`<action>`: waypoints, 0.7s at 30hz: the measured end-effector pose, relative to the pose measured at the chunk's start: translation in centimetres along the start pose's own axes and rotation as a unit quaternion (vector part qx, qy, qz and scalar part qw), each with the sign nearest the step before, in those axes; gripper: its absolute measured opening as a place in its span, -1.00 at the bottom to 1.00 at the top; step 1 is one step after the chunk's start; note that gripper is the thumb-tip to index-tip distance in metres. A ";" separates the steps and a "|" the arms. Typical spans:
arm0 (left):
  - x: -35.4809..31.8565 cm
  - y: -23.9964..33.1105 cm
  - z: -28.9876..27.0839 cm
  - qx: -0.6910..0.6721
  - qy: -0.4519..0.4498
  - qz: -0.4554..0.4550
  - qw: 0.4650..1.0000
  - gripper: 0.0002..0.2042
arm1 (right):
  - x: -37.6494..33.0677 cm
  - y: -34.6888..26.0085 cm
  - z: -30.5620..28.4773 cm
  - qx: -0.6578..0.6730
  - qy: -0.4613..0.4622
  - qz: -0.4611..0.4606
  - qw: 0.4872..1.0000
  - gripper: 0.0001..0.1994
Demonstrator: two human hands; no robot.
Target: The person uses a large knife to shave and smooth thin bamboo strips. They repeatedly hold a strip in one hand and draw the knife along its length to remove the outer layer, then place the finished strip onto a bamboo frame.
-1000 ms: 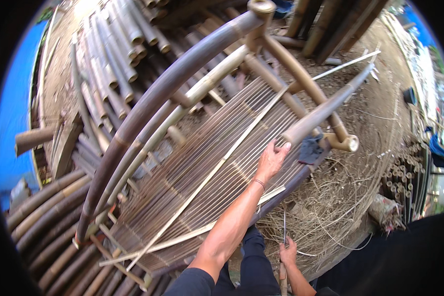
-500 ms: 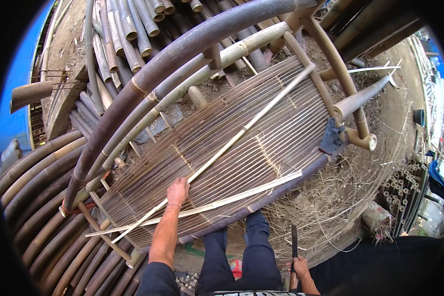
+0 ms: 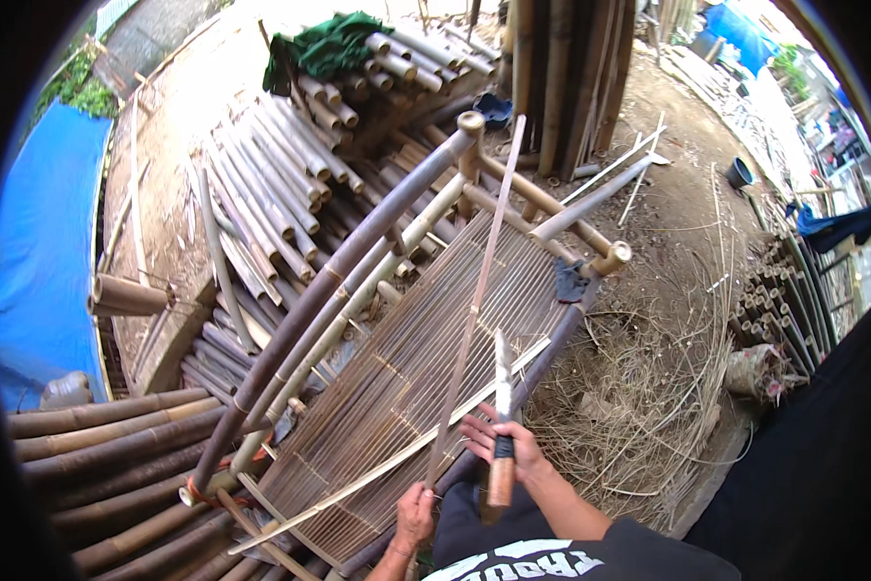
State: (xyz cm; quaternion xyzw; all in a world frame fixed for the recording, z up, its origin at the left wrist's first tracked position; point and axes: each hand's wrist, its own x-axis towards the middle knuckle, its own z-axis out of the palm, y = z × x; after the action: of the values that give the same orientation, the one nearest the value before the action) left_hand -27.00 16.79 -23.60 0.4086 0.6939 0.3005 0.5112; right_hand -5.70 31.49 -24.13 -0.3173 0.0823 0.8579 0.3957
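Observation:
My left hand [image 3: 415, 511] is closed round the near end of a long, narrow bamboo strip [image 3: 476, 305], which slants up and away over the bench. A knife [image 3: 503, 373] with a wooden handle and a dark band below its blade rests in my right hand [image 3: 515, 447], blade pointing away. The thumb side keeps hold of it while the other fingers stretch out toward the strip. Below lies the bamboo bench [image 3: 358, 426] with its slatted seat. A second, pale bamboo strip [image 3: 377, 470] lies lengthwise along the seat's near side.
A grey-blue cloth [image 3: 571, 282] sits at the seat's far right corner. Shavings [image 3: 629, 412] cover the ground on the right. Bamboo poles [image 3: 261, 179] are stacked behind the bench, and thick curved poles [image 3: 125, 455] lie at left. A cut bamboo bundle [image 3: 779, 310] stands at right.
My left hand has raised the strip off the seat and drawn its end close to my body. The right hand has brought the knife up from my side. The view has shifted.

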 end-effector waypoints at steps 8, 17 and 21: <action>-8.8 4.1 2.3 -0.101 -0.085 0.032 0.991 -0.72 | -9.3 3.5 5.7 -0.037 -0.168 -0.012 0.985 -0.62; -14.1 34.7 3.8 -0.002 -0.077 0.497 0.864 -0.18 | -25.9 2.3 0.9 -0.211 -0.175 -0.130 0.953 -0.68; -19.6 52.3 9.8 -0.131 -0.296 0.538 0.778 -0.35 | -33.7 1.6 -0.3 -0.273 -0.187 -0.198 0.922 -0.73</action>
State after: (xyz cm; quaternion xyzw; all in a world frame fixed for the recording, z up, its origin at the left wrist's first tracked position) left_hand -1.29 25.06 26.23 0.7132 0.1288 0.4791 0.4953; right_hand 9.67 9.19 -3.99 -0.2565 -0.2956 0.7948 0.4639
